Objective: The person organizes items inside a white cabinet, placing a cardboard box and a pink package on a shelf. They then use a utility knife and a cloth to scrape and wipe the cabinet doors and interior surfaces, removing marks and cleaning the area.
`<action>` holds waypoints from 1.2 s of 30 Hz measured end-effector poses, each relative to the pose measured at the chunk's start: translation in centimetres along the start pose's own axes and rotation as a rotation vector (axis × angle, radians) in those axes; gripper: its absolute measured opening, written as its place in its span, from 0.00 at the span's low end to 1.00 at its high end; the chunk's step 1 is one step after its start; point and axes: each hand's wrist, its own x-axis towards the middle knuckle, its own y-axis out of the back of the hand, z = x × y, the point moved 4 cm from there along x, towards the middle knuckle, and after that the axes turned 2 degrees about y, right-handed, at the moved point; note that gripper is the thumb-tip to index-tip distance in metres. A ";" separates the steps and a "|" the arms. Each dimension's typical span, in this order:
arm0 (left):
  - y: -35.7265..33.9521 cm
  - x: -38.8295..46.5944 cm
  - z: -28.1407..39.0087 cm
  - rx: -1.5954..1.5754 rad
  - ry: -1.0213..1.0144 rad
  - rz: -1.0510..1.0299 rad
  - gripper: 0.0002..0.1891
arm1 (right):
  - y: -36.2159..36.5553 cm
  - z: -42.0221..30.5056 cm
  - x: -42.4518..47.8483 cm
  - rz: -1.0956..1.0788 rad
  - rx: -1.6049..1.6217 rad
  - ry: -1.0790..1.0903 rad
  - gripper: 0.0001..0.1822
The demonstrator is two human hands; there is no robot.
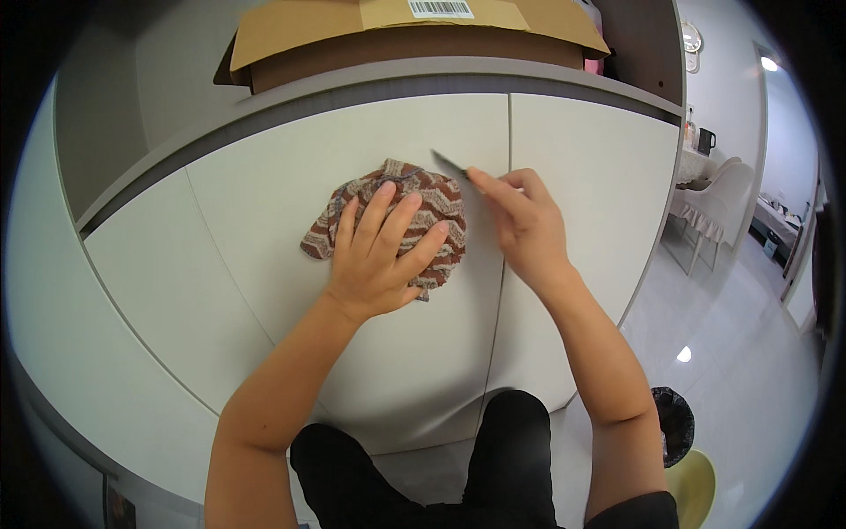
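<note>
A small knitted cloth [433, 225] with brown, beige and grey zigzag stripes lies crumpled against the white panelled cabinet front [410, 357]. It has a narrow tab at the top and a flap at the left. My left hand [377, 261] rests flat on it, fingers spread, covering its lower left part. Just right of the cloth, my right hand [529, 218] pinches a slim dark pointed tool [449, 164] between thumb and fingers. The tool's tip points up and left, apart from the cloth's upper edge. Blur hides what kind of tool it is.
An open cardboard box [416, 46] stands on the ledge above the panels. At the lower right are a black-lined bin [675, 423] and a yellow-green basin [694, 489]. A white chair [717, 192] stands farther off on the tiled floor [714, 317].
</note>
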 end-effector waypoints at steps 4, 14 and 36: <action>2.3 0.1 -2.0 0.074 0.055 -0.103 0.39 | 1.9 2.1 -1.5 0.098 0.113 -0.073 0.20; 2.0 3.6 -4.2 0.175 0.255 0.177 0.40 | 1.7 3.7 -6.8 0.311 0.316 -0.083 0.19; -5.8 3.5 6.5 -0.194 -0.170 -0.122 0.23 | 4.2 2.5 -11.7 0.497 0.393 -0.206 0.18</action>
